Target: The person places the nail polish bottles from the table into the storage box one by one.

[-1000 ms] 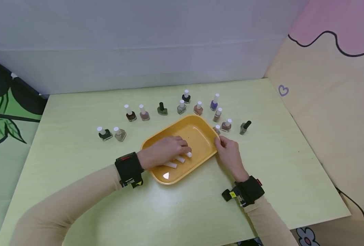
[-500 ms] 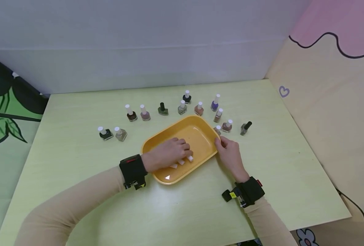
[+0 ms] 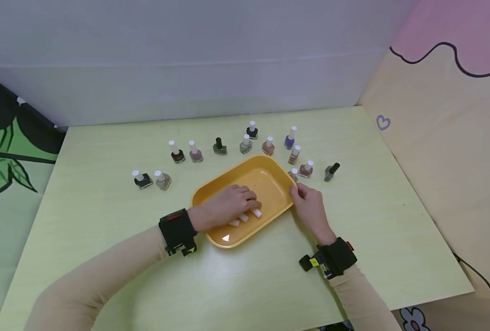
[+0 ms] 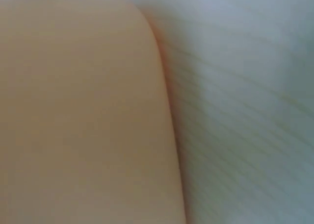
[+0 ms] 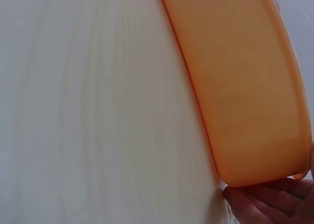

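Observation:
A yellow tray [image 3: 276, 186] lies at a slant on the table. My left hand [image 3: 228, 206] reaches down into it, fingers bent over the rightmost of several nail polish bottles lying there. Only white caps [image 3: 243, 217] poke out beneath the hand; the bottle bodies and my thumb are hidden. With thumb and fingers my right hand [image 3: 308, 204] pinches the tray's right corner. The right wrist view has the tray's outer wall [image 5: 245, 87] with my fingers [image 5: 265, 202] against its end. In the left wrist view, a sleeve [image 4: 83, 111] covers most of the picture.
Behind the tray, nail polish bottles stand in a loose arc, from a dark one [image 3: 142, 179] at the left to a grey, black-capped one [image 3: 331, 172] at the right. One bottle [image 3: 293, 174] is close to the tray's right rim. A wall [image 3: 211, 87] borders the table's back edge.
My left hand has shifted slightly right inside the tray, covering more of the bottles, and the rightmost cap has turned a little. My right hand keeps its hold on the tray corner.

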{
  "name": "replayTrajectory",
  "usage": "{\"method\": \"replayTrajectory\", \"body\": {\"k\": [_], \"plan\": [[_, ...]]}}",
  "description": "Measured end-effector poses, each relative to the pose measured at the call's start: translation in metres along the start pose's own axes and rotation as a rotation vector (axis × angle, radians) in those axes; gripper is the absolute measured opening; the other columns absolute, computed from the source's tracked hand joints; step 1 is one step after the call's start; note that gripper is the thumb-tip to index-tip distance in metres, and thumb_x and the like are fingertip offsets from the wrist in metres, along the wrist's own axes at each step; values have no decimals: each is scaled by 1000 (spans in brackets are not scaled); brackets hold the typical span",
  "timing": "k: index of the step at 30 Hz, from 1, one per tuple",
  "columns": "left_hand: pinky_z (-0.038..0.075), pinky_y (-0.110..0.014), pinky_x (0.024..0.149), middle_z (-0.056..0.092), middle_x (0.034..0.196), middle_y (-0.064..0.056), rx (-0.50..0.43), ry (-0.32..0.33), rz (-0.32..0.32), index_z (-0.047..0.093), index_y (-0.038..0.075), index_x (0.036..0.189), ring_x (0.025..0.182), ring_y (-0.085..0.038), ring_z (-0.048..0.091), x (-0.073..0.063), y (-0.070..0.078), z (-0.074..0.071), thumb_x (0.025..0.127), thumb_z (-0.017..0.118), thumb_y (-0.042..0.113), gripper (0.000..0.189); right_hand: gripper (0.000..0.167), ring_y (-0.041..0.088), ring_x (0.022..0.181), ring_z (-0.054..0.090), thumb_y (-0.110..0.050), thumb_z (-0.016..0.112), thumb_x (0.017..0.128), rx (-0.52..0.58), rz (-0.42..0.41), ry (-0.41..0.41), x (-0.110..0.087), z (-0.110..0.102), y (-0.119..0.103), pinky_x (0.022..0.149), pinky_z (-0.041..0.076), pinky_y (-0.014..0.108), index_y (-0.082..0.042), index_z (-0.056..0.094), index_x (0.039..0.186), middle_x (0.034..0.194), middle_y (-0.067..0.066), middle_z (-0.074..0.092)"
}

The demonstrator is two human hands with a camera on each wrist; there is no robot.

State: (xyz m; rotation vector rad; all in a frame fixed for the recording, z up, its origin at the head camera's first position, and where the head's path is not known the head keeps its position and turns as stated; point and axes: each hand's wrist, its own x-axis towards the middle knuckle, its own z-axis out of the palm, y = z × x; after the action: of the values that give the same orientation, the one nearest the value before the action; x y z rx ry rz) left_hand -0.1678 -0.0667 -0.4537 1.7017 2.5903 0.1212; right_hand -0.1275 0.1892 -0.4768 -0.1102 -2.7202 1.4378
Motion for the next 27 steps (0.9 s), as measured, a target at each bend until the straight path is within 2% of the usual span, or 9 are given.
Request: {"method": "replayTrajectory", "body": {"k": [6, 10, 14, 22, 25, 27], "plan": [[53, -34, 104, 72, 122, -4, -15, 77, -3, 70, 10, 128, 116, -21, 65, -7, -3, -3, 100, 69, 13, 28, 31, 24, 78, 54, -20, 53, 108, 2, 1, 0, 0, 0, -1, 67, 40, 24, 3, 73, 112, 83, 15, 65], [53, -34, 103, 72, 121, -6, -58, 164, -37, 71, 7, 128, 114, -21, 67, -13, -4, -6, 103, 66, 20, 29, 31, 24, 80, 55, -20, 53, 109, 1, 10, -6, -1, 0, 0, 69, 41, 24, 3, 73, 113, 86, 15, 66], [53, -35, 104, 72, 122, -6, -116, 251, -82, 72, 6, 127, 115, -22, 67, -20, -5, -8, 102, 67, 18, 28, 31, 24, 80, 55, -20, 53, 108, -1, 7, 3, -1, 0, 0, 69, 41, 24, 3, 73, 112, 85, 14, 66], [53, -43, 105, 72, 122, -8, -169, 434, -243, 72, 7, 127, 115, -25, 66, -39, -11, -10, 97, 74, 16, 31, 31, 23, 78, 55, -20, 53, 108, 3, -3, 4, -1, 0, 1, 68, 40, 23, 3, 74, 112, 84, 14, 67], [53, -45, 103, 72, 122, -9, -192, 496, -321, 71, 6, 126, 115, -28, 66, -47, -15, -11, 94, 76, 16, 33, 31, 23, 78, 55, -21, 53, 108, 6, -7, 0, 0, 1, 1, 68, 41, 23, 3, 74, 111, 84, 14, 67], [53, -47, 104, 71, 125, -11, -219, 516, -387, 69, 6, 128, 118, -29, 65, -51, -17, -11, 94, 77, 17, 37, 31, 23, 77, 55, -20, 53, 108, 6, -11, 3, 0, 1, 1, 67, 40, 23, 3, 74, 110, 83, 14, 66]]}}
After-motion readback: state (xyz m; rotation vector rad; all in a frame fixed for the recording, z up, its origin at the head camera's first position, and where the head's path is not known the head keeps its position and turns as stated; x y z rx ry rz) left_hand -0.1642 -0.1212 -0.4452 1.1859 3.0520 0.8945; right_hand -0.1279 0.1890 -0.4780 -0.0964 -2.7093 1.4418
